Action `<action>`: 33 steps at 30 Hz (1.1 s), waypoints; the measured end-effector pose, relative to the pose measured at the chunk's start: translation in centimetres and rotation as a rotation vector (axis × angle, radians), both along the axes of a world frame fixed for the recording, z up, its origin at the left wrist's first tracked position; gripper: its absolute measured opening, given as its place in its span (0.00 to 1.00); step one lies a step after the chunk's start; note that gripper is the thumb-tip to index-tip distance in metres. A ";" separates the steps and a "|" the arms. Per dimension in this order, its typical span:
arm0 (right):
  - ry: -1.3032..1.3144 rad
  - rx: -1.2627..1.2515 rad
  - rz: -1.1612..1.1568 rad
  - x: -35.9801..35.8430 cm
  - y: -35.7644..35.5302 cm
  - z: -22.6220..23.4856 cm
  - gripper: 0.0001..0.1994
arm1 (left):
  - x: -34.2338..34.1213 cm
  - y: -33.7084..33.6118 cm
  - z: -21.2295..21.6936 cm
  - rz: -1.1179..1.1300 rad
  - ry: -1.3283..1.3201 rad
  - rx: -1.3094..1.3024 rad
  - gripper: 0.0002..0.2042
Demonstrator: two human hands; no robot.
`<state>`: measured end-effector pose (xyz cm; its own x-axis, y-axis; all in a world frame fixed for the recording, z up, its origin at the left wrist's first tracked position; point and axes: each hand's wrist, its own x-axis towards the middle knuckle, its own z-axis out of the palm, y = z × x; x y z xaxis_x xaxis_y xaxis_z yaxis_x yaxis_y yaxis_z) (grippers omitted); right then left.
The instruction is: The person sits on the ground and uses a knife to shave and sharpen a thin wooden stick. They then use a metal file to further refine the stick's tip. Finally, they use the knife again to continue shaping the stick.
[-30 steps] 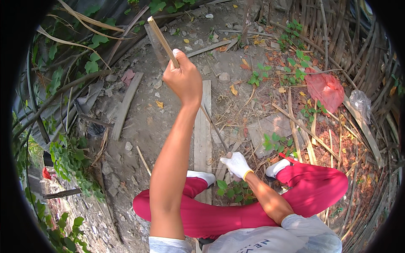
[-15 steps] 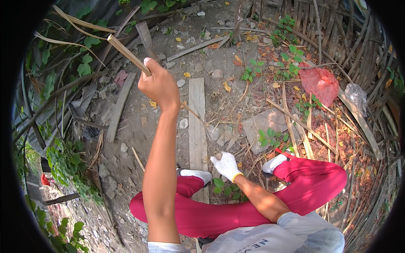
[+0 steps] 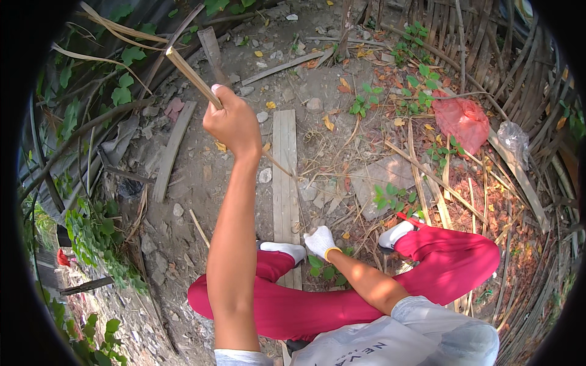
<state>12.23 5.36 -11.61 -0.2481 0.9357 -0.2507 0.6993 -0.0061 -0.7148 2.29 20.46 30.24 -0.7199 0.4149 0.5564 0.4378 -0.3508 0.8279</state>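
My left hand (image 3: 233,125), bare and raised on an outstretched arm, is closed around a wooden stick (image 3: 192,76). The stick's cut end points up and to the left. Below this fist a thin strip (image 3: 281,166) slants down to the right; whether it is part of the same stick I cannot tell. My right hand (image 3: 318,242) wears a white glove with a yellow cuff and is closed in a fist, low between my feet. A fine dark line runs down toward this fist, but what its fingers hold is hidden.
A grey plank (image 3: 284,183) lies lengthwise on the dirt between the hands. A flat stone slab (image 3: 381,183), long wooden strips (image 3: 436,183) and a red plastic bag (image 3: 461,122) lie to the right. A stick fence (image 3: 488,49) stands behind; leafy vines (image 3: 97,238) grow at left.
My gloved right hand has shifted slightly left. My left hand has moved a little to the right, and the stick's upper end has swung right with it.
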 end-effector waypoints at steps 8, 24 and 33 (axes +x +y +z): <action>0.165 0.062 -0.009 0.2 0.1 9.9 0.23 | -2.9 -1.7 -1.3 -0.009 -0.022 0.018 0.26; 0.159 0.081 0.043 -1.2 0.3 11.3 0.21 | -4.3 -2.1 -2.0 0.041 -0.022 -0.022 0.25; -0.043 -0.183 0.132 2.0 0.4 11.3 0.22 | -5.0 -2.2 -3.0 0.049 -0.002 -0.043 0.25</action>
<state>14.23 5.77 -0.29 -0.3503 0.8340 -0.4263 0.7327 -0.0395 -0.6794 -2.73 18.30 27.23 -0.7410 0.4025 0.5375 0.4517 -0.2935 0.8425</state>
